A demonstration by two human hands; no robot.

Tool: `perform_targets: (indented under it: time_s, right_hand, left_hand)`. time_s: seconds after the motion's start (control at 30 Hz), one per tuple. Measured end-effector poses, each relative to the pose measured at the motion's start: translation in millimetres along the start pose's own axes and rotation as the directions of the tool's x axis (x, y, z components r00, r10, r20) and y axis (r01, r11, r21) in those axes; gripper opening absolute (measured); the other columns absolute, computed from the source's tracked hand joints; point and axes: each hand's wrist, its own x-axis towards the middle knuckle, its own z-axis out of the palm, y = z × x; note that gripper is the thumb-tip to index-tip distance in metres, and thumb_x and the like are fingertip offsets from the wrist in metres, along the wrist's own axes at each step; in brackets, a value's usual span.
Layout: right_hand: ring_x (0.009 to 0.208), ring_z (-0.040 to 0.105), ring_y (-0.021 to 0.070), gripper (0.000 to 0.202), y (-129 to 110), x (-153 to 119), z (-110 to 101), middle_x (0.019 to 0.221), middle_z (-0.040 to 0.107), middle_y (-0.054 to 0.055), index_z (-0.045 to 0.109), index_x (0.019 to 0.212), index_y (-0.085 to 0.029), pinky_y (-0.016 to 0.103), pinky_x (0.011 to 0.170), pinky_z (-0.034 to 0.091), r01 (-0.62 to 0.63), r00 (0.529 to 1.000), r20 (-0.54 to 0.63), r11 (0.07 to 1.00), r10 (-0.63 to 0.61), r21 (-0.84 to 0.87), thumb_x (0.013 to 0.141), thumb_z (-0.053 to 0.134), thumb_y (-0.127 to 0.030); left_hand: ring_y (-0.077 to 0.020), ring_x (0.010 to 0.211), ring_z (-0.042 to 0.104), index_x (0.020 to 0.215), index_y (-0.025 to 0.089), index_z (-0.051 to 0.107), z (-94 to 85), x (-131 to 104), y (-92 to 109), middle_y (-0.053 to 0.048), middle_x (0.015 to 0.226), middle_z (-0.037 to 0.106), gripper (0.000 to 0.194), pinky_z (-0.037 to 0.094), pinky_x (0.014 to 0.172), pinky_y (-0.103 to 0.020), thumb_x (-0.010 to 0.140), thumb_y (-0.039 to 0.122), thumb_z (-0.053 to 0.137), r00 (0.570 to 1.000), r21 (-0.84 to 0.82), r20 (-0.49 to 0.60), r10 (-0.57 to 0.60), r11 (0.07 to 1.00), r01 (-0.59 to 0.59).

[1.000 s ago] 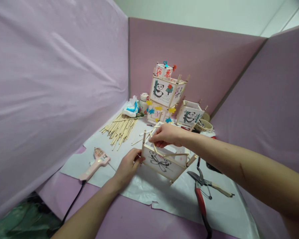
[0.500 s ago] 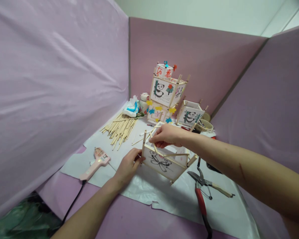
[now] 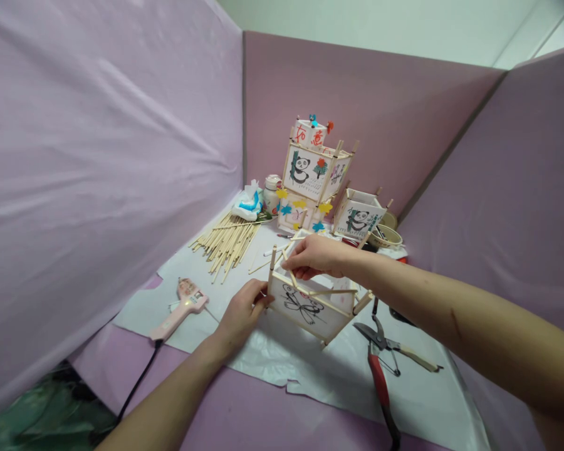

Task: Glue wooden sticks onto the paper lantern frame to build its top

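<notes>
In front of me a box-shaped lantern frame of thin sticks and white paper panels stands slightly tilted, a butterfly drawn on its near panel. My left hand grips its left corner post, thumb and fingers closed on the lower end. Over the frame's open top, my right hand pinches a short wooden stick that slants down to the near top edge. Another stick lies along that edge toward the right corner. The inside of the frame is partly hidden by my right hand.
A pink glue gun with a black cord lies at left, behind it a pile of sticks. Red-handled pruning shears lie at right. Farther back stand a tiered paper lantern, a smaller panda box and a white jar.
</notes>
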Motion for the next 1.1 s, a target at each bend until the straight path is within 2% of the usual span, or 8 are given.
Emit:
perform_targets:
  time_s: [0.2, 0.4, 0.6, 0.73, 0.83, 0.9, 0.97, 1.1]
  right_hand:
    - [0.052, 0.059, 0.0062, 0.022, -0.9, -0.1, 0.6, 0.054, 0.063, -0.004, 0.066, 0.063, -0.015, 0.015, 0.057, 0.053, -0.032, 0.999, 0.016, 0.999, 0.032, 0.006, 0.073, 0.085, -0.019]
    - [0.05, 0.057, 0.0063, 0.025, 0.1, 0.6, 1.0, 0.053, 0.062, -0.003, 0.064, 0.06, -0.016, 0.014, 0.051, 0.051, -0.039, 0.999, 0.035, 0.997, 0.036, 0.072, 0.071, 0.086, -0.021]
    - [0.049, 0.055, 0.0044, 0.024, 3.8, 1.3, 3.5, 0.053, 0.061, -0.004, 0.064, 0.062, -0.015, 0.012, 0.051, 0.049, -0.055, 0.997, 0.064, 0.993, 0.049, 0.101, 0.078, 0.082, -0.02]
    - [0.052, 0.058, 0.0058, 0.025, 3.1, -3.9, 1.9, 0.056, 0.063, -0.003, 0.065, 0.064, -0.014, 0.014, 0.054, 0.052, 0.002, 1.0, 0.026, 0.997, -0.004, 0.079, 0.08, 0.081, -0.023]
    - [0.057, 0.062, 0.0088, 0.025, -3.3, -17.7, -12.3, 0.065, 0.069, 0.003, 0.068, 0.07, -0.014, 0.018, 0.058, 0.055, 0.116, 0.991, -0.067, 0.992, -0.113, 0.053, 0.085, 0.077, -0.031]
    - [0.059, 0.062, 0.0096, 0.026, -4.8, -32.5, -28.2, 0.072, 0.071, 0.006, 0.069, 0.073, -0.014, 0.02, 0.059, 0.055, 0.212, 0.961, -0.193, 0.976, -0.199, 0.05, 0.089, 0.073, -0.034]
    - [0.059, 0.061, 0.0095, 0.026, 3.0, -48.8, -45.6, 0.078, 0.072, 0.007, 0.07, 0.078, -0.015, 0.02, 0.059, 0.054, 0.323, 0.895, -0.342, 0.945, -0.287, 0.053, 0.09, 0.071, -0.037]
    - [0.062, 0.059, 0.0106, 0.032, 58.2, -66.5, -67.4, 0.085, 0.072, 0.007, 0.071, 0.093, -0.016, 0.021, 0.057, 0.049, 0.531, 0.665, -0.653, 0.845, -0.363, 0.072, 0.086, 0.067, -0.046]
  left_hand:
    - [-0.0202, 0.084, 0.059, 0.093, 0.021, 0.062, -0.6, 0.4, 2.0, -0.003, 0.09, 0.063, 0.011, 0.046, 0.079, -0.033, 0.09, 0.027, 0.053, 1.0, 0.008, -0.003, -0.004, 1.0, 0.004]
    - [-0.0203, 0.084, 0.059, 0.091, 0.021, 0.062, -0.3, 0.4, 2.2, -0.004, 0.09, 0.064, 0.012, 0.048, 0.078, -0.033, 0.09, 0.029, 0.053, 1.0, 0.011, -0.017, -0.003, 1.0, 0.003]
    - [-0.0208, 0.084, 0.06, 0.095, 0.02, 0.063, 0.2, 0.8, 1.7, -0.004, 0.092, 0.065, 0.015, 0.048, 0.078, -0.034, 0.089, 0.03, 0.054, 1.0, 0.0, -0.026, 0.002, 1.0, -0.002]
    - [-0.0209, 0.085, 0.06, 0.097, 0.02, 0.063, 1.4, -0.1, 0.5, -0.005, 0.093, 0.065, 0.016, 0.048, 0.079, -0.034, 0.09, 0.029, 0.053, 1.0, -0.004, -0.02, 0.007, 1.0, -0.008]
    - [-0.0204, 0.085, 0.061, 0.102, 0.019, 0.063, 2.3, -1.6, -0.9, -0.005, 0.096, 0.066, 0.019, 0.049, 0.08, -0.034, 0.09, 0.029, 0.053, 1.0, -0.01, -0.02, 0.021, 1.0, -0.021]
    - [-0.0198, 0.084, 0.061, 0.105, 0.019, 0.063, 2.5, -2.9, -1.6, -0.005, 0.096, 0.066, 0.02, 0.049, 0.08, -0.034, 0.09, 0.028, 0.054, 0.999, 0.001, -0.027, 0.03, 1.0, -0.03]
    - [-0.0195, 0.082, 0.061, 0.105, 0.019, 0.063, 2.3, -4.1, -1.6, -0.005, 0.096, 0.066, 0.02, 0.049, 0.08, -0.034, 0.09, 0.029, 0.054, 0.999, 0.018, -0.034, 0.035, 0.999, -0.034]
    - [-0.0196, 0.081, 0.062, 0.105, 0.019, 0.062, 1.7, -5.7, 0.0, -0.005, 0.097, 0.067, 0.02, 0.049, 0.079, -0.035, 0.09, 0.03, 0.055, 0.998, 0.039, -0.047, 0.042, 0.998, -0.04]
